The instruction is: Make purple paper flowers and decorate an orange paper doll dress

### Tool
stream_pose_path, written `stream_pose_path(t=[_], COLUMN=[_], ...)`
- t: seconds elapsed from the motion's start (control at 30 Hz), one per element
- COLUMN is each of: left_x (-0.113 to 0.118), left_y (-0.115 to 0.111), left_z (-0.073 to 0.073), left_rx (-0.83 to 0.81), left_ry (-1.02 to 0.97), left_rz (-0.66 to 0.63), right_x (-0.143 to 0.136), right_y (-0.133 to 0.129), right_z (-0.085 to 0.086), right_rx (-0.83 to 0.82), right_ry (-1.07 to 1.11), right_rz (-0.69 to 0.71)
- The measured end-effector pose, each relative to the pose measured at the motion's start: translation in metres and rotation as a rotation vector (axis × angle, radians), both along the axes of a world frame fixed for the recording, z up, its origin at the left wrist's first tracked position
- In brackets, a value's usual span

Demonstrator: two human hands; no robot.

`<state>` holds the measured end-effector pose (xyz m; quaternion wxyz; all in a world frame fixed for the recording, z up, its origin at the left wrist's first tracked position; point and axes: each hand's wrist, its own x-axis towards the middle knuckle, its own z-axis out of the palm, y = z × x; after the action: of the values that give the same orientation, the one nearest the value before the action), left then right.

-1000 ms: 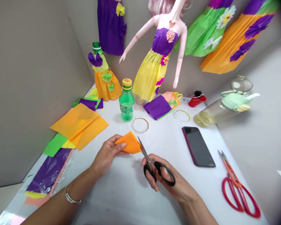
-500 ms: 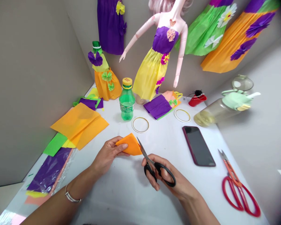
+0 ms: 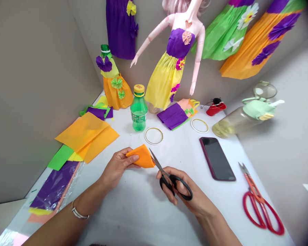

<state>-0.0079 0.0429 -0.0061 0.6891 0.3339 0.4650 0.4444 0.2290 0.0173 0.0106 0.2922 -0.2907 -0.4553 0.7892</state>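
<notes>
Between the thumb and fingers of my left hand [image 3: 120, 164] is a folded piece of orange paper [image 3: 141, 155], held above the white table. My right hand [image 3: 186, 188] has its fingers through the black handles of a pair of scissors [image 3: 157, 162]. The scissor blades reach up and left to the paper's right edge, slightly apart; one blade shows beyond that edge, and the other is partly hidden near the paper. A silver bracelet [image 3: 79, 212] is on my left wrist.
Behind my hands stand a green bottle [image 3: 139, 111] and a doll [image 3: 174, 51] in a paper dress. Orange sheets [image 3: 86, 135] lie left. A phone [image 3: 217, 159], red-handled scissors [image 3: 261, 201] and a tilted water bottle [image 3: 236, 118] are right. Tape rolls [image 3: 154, 136] lie ahead.
The handles of the black scissors have come a little closer together, and my right fingers have shifted slightly. My left hand keeps its hold on the orange paper.
</notes>
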Motion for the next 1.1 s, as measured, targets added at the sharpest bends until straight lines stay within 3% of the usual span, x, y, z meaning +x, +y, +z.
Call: stream_pose_path(t=[0.6, 0.87, 1.1], left_x=[-0.0072, -0.0103, -0.0088], left_y=[0.0059, 0.0048, 0.0023], left_z=[-0.0025, -0.0016, -0.0030], left_rx=[-0.023, -0.022, -0.029], left_ry=[0.041, 0.034, 0.014], left_rz=[-0.027, -0.073, -0.061], right_x=[0.0075, 0.0064, 0.0072], right_y=[-0.0037, -0.0019, -0.0007], right_z=[-0.0033, -0.0025, 0.0009], right_rx=[0.033, -0.002, -0.014], right_ry=[-0.134, -0.023, -0.005], right_rz=[-0.141, 0.025, 0.058])
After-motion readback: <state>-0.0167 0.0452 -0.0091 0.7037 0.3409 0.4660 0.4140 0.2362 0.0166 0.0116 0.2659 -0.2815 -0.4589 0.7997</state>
